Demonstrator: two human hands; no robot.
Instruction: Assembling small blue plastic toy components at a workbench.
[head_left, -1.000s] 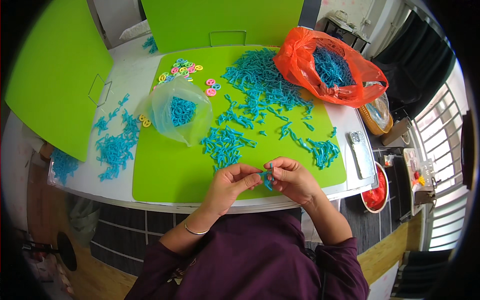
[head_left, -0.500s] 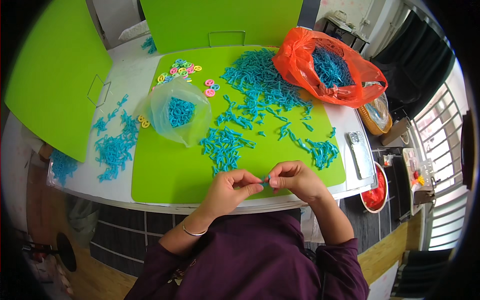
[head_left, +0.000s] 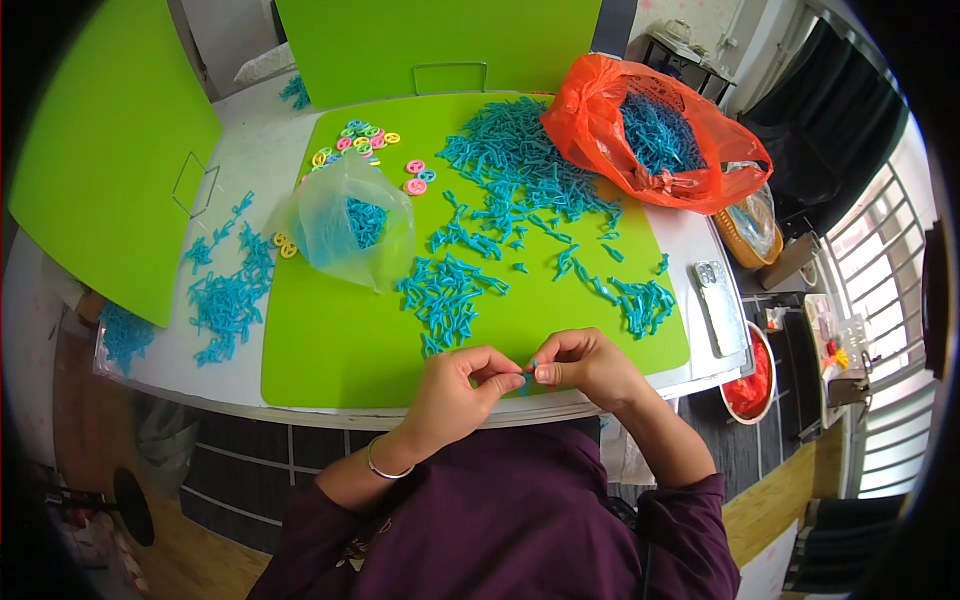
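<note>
Close to the front edge of the green mat (head_left: 340, 370), my left hand (head_left: 465, 388) and my right hand (head_left: 582, 370) almost meet. Each pinches a small blue plastic piece (head_left: 525, 380) between thumb and fingertips; most of it is hidden by the fingers. Just beyond my left hand lies a loose pile of the same blue pieces (head_left: 445, 300). A smaller heap (head_left: 643, 305) sits past my right hand. A large mound of blue pieces (head_left: 520, 150) covers the far part of the mat.
A red plastic bag (head_left: 590, 110) full of blue pieces stands far right. A clear bag (head_left: 385, 235) with blue pieces stands left of centre, near colourful rings (head_left: 415, 186). More blue pieces (head_left: 225, 300) lie on the white table's left, and a phone (head_left: 718, 300) at its right edge.
My hands have shifted slightly nearer to me, still pinching together. The mouth of the clear bag has sagged a little, covering more of its blue contents.
</note>
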